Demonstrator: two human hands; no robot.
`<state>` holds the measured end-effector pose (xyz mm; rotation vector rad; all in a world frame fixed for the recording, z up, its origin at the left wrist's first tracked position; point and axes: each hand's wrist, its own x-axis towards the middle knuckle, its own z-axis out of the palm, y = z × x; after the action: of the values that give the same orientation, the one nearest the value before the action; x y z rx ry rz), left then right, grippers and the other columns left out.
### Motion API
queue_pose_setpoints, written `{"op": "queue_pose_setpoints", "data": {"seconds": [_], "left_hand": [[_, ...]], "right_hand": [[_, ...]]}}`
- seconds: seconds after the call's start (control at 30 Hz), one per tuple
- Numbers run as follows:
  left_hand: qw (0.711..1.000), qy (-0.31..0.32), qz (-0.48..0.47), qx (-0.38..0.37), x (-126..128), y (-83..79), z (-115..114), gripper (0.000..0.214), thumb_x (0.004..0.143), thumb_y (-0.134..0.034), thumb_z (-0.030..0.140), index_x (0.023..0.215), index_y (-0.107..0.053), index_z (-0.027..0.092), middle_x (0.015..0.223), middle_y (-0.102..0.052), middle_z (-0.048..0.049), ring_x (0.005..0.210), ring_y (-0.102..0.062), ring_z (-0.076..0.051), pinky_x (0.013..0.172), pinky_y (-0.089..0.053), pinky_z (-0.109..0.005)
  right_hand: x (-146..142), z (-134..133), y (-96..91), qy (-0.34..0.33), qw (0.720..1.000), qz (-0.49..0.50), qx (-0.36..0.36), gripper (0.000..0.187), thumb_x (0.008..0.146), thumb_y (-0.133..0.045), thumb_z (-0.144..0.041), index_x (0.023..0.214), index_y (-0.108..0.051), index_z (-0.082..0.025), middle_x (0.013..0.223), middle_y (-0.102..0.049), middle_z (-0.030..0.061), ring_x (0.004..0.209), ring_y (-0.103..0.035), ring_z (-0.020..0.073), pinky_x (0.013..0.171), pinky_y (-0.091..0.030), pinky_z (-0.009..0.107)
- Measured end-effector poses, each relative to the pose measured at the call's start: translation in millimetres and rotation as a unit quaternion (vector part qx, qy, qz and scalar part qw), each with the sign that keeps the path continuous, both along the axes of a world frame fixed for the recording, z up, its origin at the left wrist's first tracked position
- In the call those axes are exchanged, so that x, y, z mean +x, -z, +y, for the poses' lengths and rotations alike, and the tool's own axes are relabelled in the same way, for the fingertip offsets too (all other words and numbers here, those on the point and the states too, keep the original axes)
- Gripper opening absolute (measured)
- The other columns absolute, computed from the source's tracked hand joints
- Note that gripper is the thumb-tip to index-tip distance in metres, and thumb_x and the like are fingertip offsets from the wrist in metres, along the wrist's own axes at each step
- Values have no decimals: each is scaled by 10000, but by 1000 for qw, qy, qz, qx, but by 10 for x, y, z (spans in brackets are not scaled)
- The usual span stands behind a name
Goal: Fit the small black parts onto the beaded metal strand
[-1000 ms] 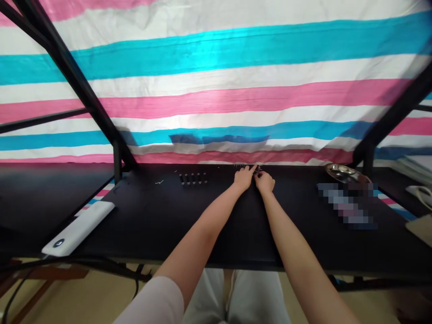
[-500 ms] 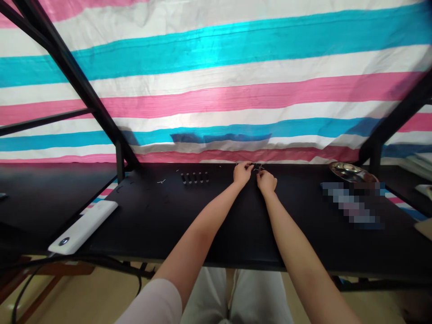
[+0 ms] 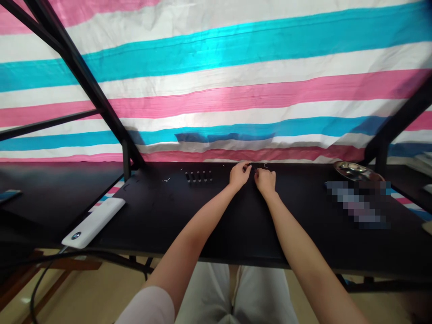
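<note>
Your left hand and right hand sit just apart near the far edge of the black table, fingers partly curled, any grip impossible to tell, with a thin white strand just beyond the right hand and five small black cylinders left of the left hand.

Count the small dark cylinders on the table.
5 cylinders, side by side in one row on the table, left of the left hand; the hands may hide more.

Striped sheeting and black tables suggest a workroom.
</note>
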<state>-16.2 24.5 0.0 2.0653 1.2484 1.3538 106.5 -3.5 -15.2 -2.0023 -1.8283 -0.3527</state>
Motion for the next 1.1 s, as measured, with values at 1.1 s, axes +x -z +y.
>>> {"op": "queue_pose_setpoints", "data": {"seconds": [1.1], "left_hand": [[869,-92,-455,-173,-1237,-112,-653,390,750,-495,499,667,-555,123,472,-484,31,334,-412,-48,342,-251,-170]], "right_hand": [[-1242,336,53,-193,940,239,-150,128,700,-642,-298,678,-605,-178,697,-627,-3,632,-543,112,570,-348,204]]}}
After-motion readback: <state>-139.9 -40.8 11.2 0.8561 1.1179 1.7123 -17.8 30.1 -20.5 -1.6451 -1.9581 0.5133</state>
